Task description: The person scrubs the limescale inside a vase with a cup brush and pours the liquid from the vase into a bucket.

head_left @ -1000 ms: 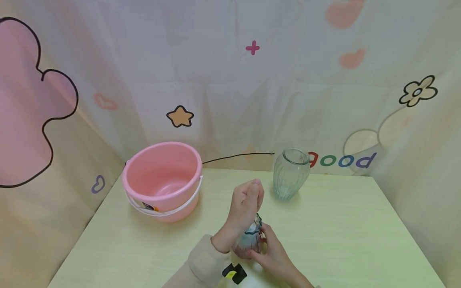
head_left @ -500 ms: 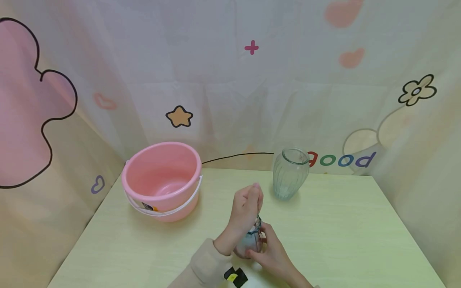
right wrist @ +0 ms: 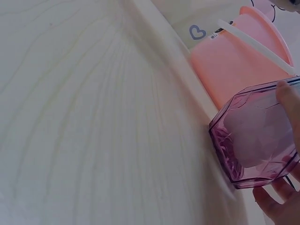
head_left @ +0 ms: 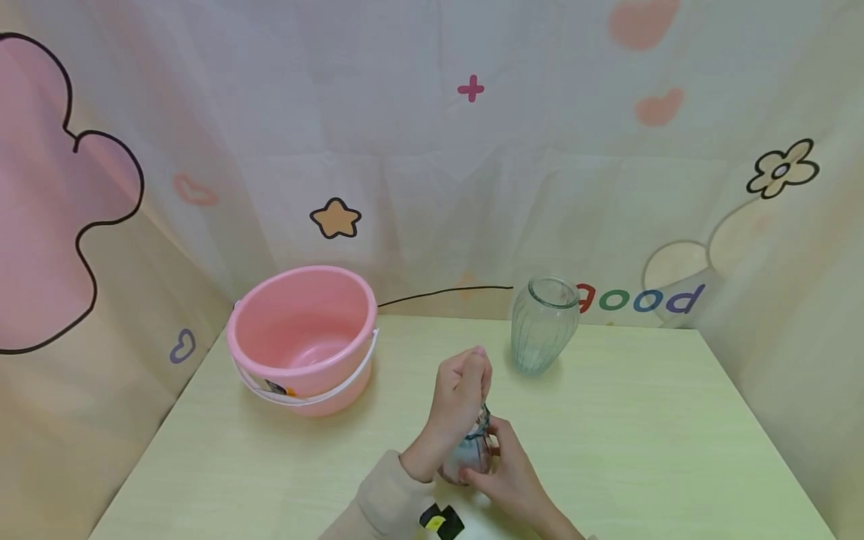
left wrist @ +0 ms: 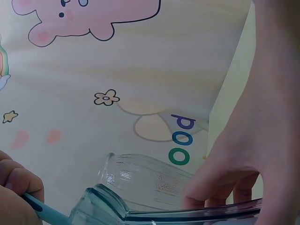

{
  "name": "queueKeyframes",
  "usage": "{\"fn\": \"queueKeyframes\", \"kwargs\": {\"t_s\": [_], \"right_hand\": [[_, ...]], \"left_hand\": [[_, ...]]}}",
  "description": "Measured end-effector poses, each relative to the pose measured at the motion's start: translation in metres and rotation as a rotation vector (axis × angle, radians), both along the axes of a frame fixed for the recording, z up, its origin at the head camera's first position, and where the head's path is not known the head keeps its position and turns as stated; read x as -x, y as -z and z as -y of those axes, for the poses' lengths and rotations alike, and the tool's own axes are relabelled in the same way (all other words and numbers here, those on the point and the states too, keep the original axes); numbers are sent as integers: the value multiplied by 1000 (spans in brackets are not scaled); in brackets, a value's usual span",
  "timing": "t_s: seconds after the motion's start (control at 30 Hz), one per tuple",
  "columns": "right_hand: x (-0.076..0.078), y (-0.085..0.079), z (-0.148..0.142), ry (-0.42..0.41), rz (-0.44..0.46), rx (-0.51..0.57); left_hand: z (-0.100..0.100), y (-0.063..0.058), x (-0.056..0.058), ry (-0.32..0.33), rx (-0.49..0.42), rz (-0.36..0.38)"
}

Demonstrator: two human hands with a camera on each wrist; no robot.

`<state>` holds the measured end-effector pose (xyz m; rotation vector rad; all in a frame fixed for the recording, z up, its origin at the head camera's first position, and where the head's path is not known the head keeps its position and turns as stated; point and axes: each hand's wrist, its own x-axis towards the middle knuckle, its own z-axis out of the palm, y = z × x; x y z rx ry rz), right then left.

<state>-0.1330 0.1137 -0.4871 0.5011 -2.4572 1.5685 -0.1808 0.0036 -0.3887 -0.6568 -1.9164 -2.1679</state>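
A glass vase (head_left: 466,456), bluish at the neck and pink toward its faceted base, is near the front middle of the table. My right hand (head_left: 516,476) grips its body from the right, fingers and thumb spread around the glass. My left hand (head_left: 460,390) is curled in a fist above the mouth, holding a bottle brush by its teal handle (left wrist: 52,215). That handle runs toward the rim in the left wrist view. Inside the vase, the right wrist view shows a whitish brush head (right wrist: 255,136) through the glass. My left hand partly hides the vase's neck in the head view.
A pink bucket (head_left: 304,319) with a white handle stands at the back left. At the back right is a clear ribbed glass vase (head_left: 542,334). A patterned curtain (head_left: 432,187) hangs behind the pale table (head_left: 641,435).
My left hand has sunk slightly toward the vase's mouth with the bottle brush, mostly in the first half second. My right hand keeps its grip on the vase in about the same place.
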Motion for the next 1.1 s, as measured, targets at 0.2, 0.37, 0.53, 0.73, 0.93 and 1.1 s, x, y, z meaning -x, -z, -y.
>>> {"fn": "queueKeyframes", "kwargs": {"t_s": [0.2,0.37,0.53,0.73,0.93,1.1], "right_hand": [[5,21,-3,17,26,1],[12,39,-10,-12,75,-28],[12,39,-16,-64,134,-40],[14,38,-19,-72,171,-62],[15,38,-18,-71,135,-30],[15,37,-17,-47,156,-49]], "left_hand": [[2,-1,4,13,18,47],[3,0,5,5,11,57],[1,0,3,-20,-2,47],[2,0,4,4,17,57],[4,-8,3,29,37,-11],[3,-18,1,13,23,-73]]}}
